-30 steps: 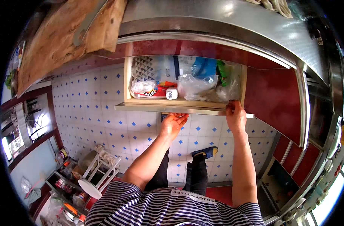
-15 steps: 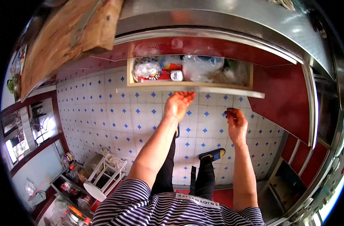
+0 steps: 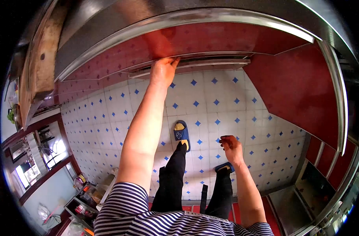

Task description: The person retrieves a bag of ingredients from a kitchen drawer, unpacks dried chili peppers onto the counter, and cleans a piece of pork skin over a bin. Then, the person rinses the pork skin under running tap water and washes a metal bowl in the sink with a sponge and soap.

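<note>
My left hand (image 3: 163, 74) is at the red cabinet, against the narrow drawer front (image 3: 215, 63). Its visible fingers point right along the top edge of that front, and part of the hand's far side is hidden. The drawer is almost closed, with a thin dark gap above its front; what lies inside is out of sight. Lower and to the right, my right hand (image 3: 231, 149) hangs over the tiled floor. Its fingers are loosely bent and apart, with nothing in them.
A metal countertop (image 3: 211, 15) runs above the red cabinet. A thick wooden board (image 3: 43, 59) juts out at upper left. Right of me stands a red cabinet door (image 3: 301, 90). My slippered foot (image 3: 182, 135) is on the tiled floor, and cluttered shelves (image 3: 85, 200) stand at lower left.
The drawer has gone from wide open to almost closed, hiding its bags and boxes. My left hand has moved forward with it; my right hand is lower and further left in view.
</note>
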Action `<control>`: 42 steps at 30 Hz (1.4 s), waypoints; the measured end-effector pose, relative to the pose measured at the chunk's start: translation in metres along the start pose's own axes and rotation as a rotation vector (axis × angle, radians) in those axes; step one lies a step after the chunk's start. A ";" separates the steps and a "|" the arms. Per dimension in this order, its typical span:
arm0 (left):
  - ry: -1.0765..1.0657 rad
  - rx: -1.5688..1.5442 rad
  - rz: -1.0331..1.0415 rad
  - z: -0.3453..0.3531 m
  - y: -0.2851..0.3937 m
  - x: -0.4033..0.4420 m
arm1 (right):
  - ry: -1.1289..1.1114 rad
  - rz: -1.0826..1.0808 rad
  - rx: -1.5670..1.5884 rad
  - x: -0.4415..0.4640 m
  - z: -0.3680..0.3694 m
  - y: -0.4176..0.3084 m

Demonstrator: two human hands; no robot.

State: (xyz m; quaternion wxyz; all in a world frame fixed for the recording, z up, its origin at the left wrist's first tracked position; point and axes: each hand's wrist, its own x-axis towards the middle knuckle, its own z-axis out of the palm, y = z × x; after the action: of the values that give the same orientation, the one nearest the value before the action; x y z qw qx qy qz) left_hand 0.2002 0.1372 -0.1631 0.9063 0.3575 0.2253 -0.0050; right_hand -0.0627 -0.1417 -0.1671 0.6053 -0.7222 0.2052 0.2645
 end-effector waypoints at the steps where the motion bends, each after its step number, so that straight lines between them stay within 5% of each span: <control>1: -0.039 0.128 0.032 0.001 0.001 -0.001 | 0.003 0.028 -0.003 0.002 0.000 0.004; 5: -0.086 -0.079 -0.045 -0.022 -0.009 0.009 | 0.006 0.044 0.006 0.015 0.000 0.013; 7: 0.121 0.091 -0.348 -0.037 -0.021 0.012 | -0.001 0.078 0.063 0.021 0.005 0.020; 10: 0.383 0.036 -0.286 -0.051 -0.058 0.026 | -0.002 0.106 0.043 0.025 0.003 0.039; 15: 0.478 0.046 -0.179 -0.071 -0.086 0.052 | -0.020 0.177 0.112 0.023 0.002 0.056; 23: 0.493 0.059 -0.132 -0.110 -0.115 0.061 | -0.022 0.161 0.105 0.010 -0.009 0.082; 34: 0.445 -0.074 -0.236 -0.149 -0.137 -0.043 | -0.052 0.208 0.110 0.029 0.005 0.063; 40: 0.391 -0.019 -0.297 -0.167 -0.146 -0.097 | 0.017 -0.073 0.128 0.064 -0.003 0.072; 42: 0.402 -0.022 -0.322 -0.165 -0.146 -0.110 | 0.153 -0.218 -0.146 0.085 -0.013 0.053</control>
State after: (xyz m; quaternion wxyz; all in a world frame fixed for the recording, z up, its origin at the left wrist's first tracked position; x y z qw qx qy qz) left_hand 0.0097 0.1194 -0.3178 0.8346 0.3009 0.4551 -0.0756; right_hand -0.0280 -0.1623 -0.2593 0.5589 -0.8003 0.1512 0.1559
